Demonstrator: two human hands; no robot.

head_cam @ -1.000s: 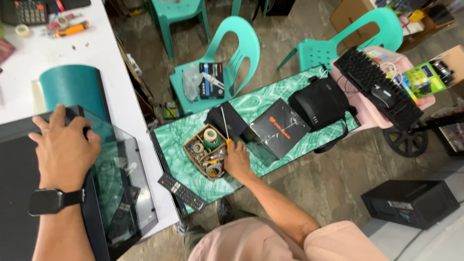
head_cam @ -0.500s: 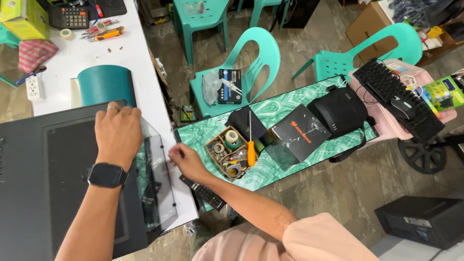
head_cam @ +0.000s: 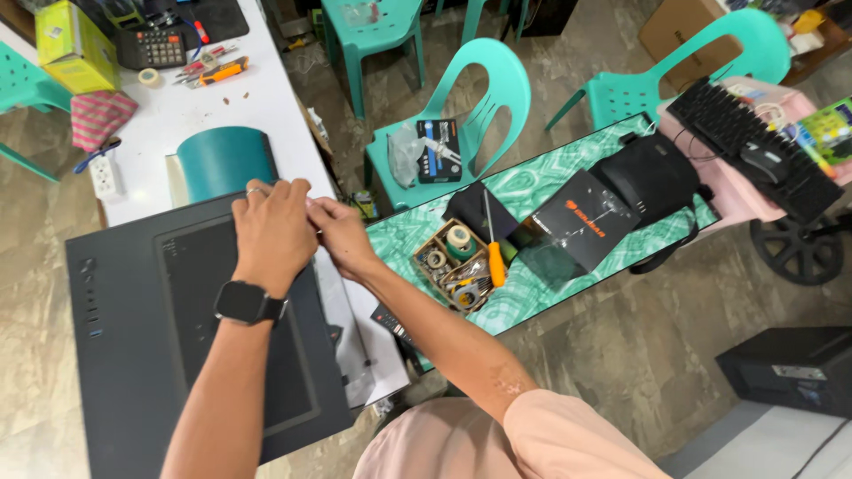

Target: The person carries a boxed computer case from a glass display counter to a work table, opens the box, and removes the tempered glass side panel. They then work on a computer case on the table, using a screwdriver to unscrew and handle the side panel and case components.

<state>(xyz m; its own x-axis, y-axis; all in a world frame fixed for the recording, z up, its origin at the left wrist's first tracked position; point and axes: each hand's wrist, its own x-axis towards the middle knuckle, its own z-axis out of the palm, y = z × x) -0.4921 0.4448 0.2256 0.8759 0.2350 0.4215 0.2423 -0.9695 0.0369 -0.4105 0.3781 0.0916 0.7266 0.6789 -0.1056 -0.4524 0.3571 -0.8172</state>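
Observation:
A black computer case (head_cam: 124, 355) lies flat on the white table (head_cam: 257, 98), its dark glass side panel (head_cam: 200, 293) facing up. My left hand (head_cam: 271, 231), with a black smartwatch (head_cam: 248, 303) on the wrist, curls over the panel's far right corner. My right hand (head_cam: 342, 235) sits right beside it, touching it, fingertips pinched at the same corner. Whether the right hand holds anything small is hidden.
A teal roll (head_cam: 222, 160) lies just beyond the case. To the right, a green marbled bench (head_cam: 541, 177) carries a wooden tool tray (head_cam: 453, 262), an orange-handled screwdriver (head_cam: 495, 262), a black box (head_cam: 577, 222) and a black bag (head_cam: 652, 177). Teal chairs (head_cam: 461, 106) stand behind; a keyboard (head_cam: 754, 142) lies far right.
My right hand left the tool tray on the bench and came across to the case's corner beside my left hand. The raised glass panel now lies flat on the case.

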